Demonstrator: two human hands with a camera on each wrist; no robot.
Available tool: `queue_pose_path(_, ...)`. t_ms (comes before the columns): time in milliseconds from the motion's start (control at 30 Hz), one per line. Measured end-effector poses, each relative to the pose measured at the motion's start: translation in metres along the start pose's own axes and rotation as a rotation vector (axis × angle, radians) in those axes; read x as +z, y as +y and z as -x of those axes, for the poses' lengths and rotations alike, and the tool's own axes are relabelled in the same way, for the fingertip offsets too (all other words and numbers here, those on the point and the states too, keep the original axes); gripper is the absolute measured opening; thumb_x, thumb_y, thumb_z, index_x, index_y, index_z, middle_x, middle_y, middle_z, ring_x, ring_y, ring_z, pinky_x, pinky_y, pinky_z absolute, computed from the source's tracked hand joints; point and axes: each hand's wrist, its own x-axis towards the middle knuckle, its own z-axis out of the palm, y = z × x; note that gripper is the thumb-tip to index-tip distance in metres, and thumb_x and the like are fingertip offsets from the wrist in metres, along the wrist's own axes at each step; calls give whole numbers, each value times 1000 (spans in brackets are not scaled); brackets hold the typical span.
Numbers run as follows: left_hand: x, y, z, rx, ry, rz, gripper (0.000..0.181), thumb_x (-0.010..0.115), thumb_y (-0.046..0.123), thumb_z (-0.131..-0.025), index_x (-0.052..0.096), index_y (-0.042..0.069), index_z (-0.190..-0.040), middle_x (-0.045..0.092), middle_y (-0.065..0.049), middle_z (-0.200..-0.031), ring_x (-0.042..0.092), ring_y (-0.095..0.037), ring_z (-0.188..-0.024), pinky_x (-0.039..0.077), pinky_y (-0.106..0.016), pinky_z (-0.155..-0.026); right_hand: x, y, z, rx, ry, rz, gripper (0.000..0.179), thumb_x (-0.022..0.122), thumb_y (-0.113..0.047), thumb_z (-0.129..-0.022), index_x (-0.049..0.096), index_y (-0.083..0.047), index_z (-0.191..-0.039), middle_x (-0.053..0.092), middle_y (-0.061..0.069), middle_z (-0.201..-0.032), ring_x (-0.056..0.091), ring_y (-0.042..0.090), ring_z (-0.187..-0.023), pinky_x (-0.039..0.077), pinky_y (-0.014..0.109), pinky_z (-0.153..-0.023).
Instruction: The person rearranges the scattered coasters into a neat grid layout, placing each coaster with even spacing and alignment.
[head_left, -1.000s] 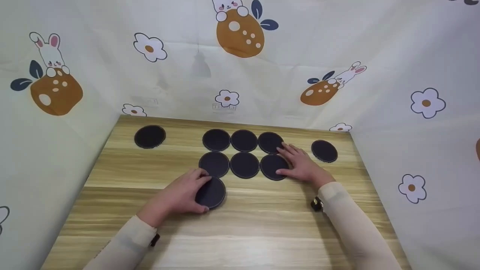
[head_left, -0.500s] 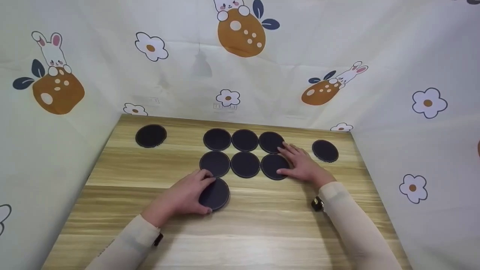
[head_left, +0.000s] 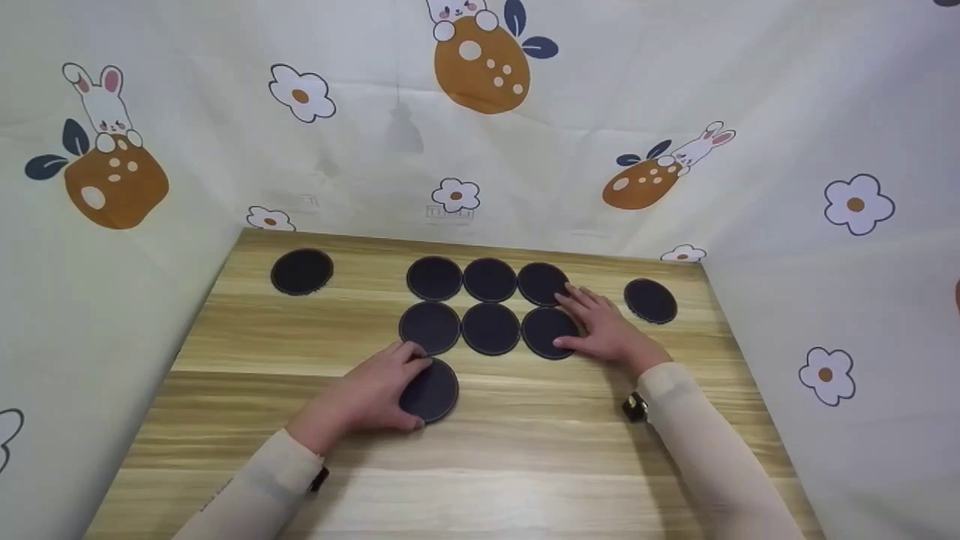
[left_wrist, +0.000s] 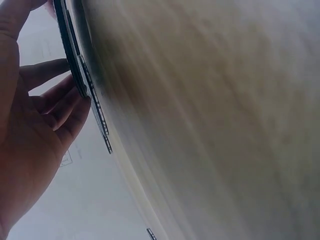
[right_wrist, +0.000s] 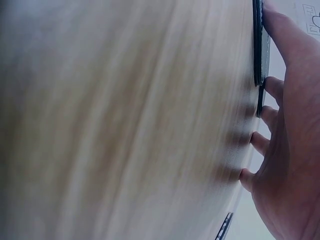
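Note:
Black round coasters lie flat on the wooden table in the head view. My left hand (head_left: pixel 369 391) grips the edge of one coaster (head_left: pixel 431 390), thumb at its near side and fingers at its far side. That coaster sits just in front of the second row's left coaster (head_left: pixel 429 328), edges touching or nearly so. The left wrist view shows its rim (left_wrist: pixel 72 55) between thumb and fingers. My right hand (head_left: pixel 606 330) rests with spread fingers at the right end of the rows. Its thumb lies on the second row's right coaster (head_left: pixel 547 333); its fingertips touch the back right coaster (head_left: pixel 541 284).
Two rows of three coasters fill the table's back middle, including the back left coaster (head_left: pixel 434 278) and a middle one (head_left: pixel 490 328). Single coasters lie at far left (head_left: pixel 302 271) and far right (head_left: pixel 650 301). Patterned cloth walls (head_left: pixel 352 187) enclose the wooden table (head_left: pixel 525 465).
My left hand has shifted its coaster slightly right, under the second row's left coaster, then very slightly toward me. My right hand has kept its place.

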Motion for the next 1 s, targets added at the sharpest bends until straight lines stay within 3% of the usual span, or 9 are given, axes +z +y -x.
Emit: queue_pose_path(1000, 1, 3, -3, -1, -7, -32, 92, 99, 44, -80, 62, -2, -151, 54, -18, -149, 56, -38, -136, 50, -53, -117, 1, 0, 0, 1, 4, 5, 94, 74, -64, -98, 41, -17, -173, 26, 15, -181, 21, 48, -166, 15, 78, -127)
